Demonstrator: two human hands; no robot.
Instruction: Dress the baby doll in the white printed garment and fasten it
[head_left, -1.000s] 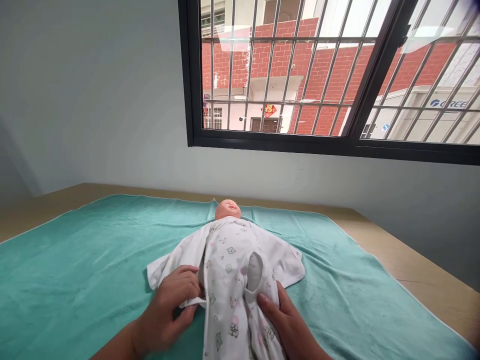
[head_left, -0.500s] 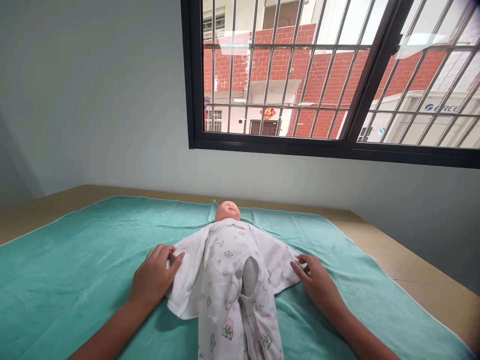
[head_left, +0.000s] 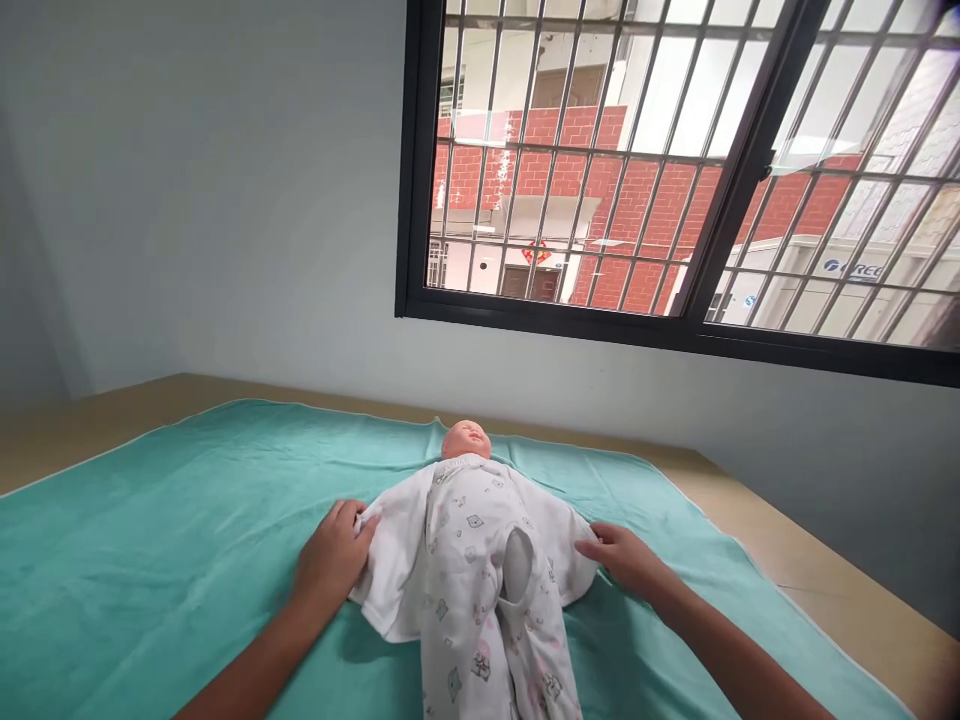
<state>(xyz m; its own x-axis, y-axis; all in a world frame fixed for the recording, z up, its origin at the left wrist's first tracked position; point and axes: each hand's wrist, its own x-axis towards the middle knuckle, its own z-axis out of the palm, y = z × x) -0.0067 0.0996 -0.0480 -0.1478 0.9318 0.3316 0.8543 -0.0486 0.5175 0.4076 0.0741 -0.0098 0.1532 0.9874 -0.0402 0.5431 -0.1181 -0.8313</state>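
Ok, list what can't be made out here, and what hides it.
Head view: the baby doll below the head, covered by the printed baby pants and white baby top.
Head view: the pants' leg ends, cut off by the bottom edge.
Head view: some fingers of the left hand and right hand, hidden behind the hands and cloth.
Head view: the full logo lettering outside, crossed by window bars.

- Doll's head point(head_left: 466, 440): smooth, plastic-looking, with a faint sheen.
- Trousers point(head_left: 465, 545): soft, matt, printed cloth, lightly creased.
- Top point(head_left: 394, 545): plain matt cloth, softly folded.
- Green sheet point(head_left: 187, 530): fabric with a velvety, slightly rumpled nap.
- Tabletop point(head_left: 810, 575): smooth, wood-look, low sheen.
- Wall point(head_left: 225, 200): smooth, matt.
- Window frame point(head_left: 416, 180): dark, smooth, satin.
- Bars point(head_left: 592, 153): shiny metal.
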